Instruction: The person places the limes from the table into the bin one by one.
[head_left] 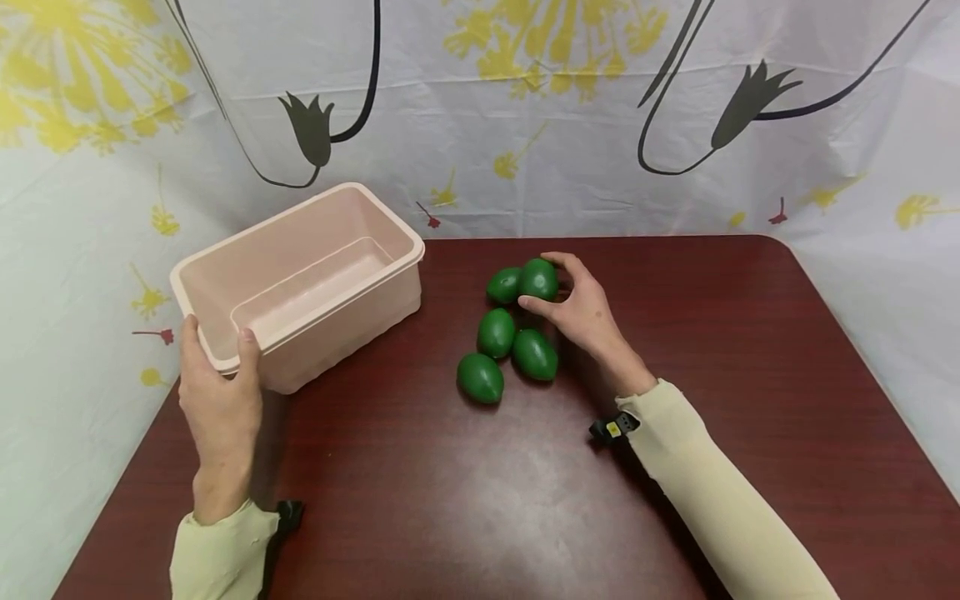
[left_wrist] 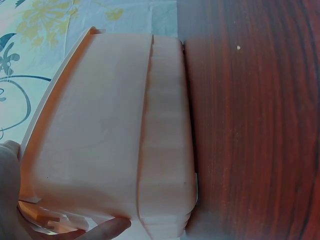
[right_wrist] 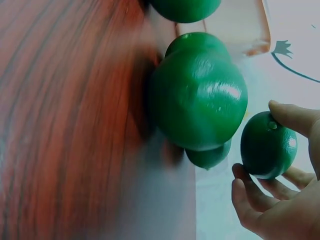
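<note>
In the head view, my left hand (head_left: pixel 221 408) grips the near end of a pale pink plastic bin (head_left: pixel 345 321), with its thumb at the rim. The left wrist view shows the bin's outer wall (left_wrist: pixel 100 120) close up and fingers bent against its end. My right hand (head_left: pixel 581 312) pinches a green lime (head_left: pixel 538 279) between thumb and fingers; in the right wrist view this lime (right_wrist: pixel 268 145) appears raised off the table. Beside it lies another lime (head_left: pixel 503 286). Nearer to me are three more limes, one of them (head_left: pixel 480 378) closest.
The bin stands at the left of a dark red wooden table (head_left: pixel 465 492), and its visible inside holds nothing. Behind the table hangs a white cloth (head_left: pixel 420 117) with yellow and grey flower prints. A small black device (head_left: pixel 615 427) sits at the right cuff.
</note>
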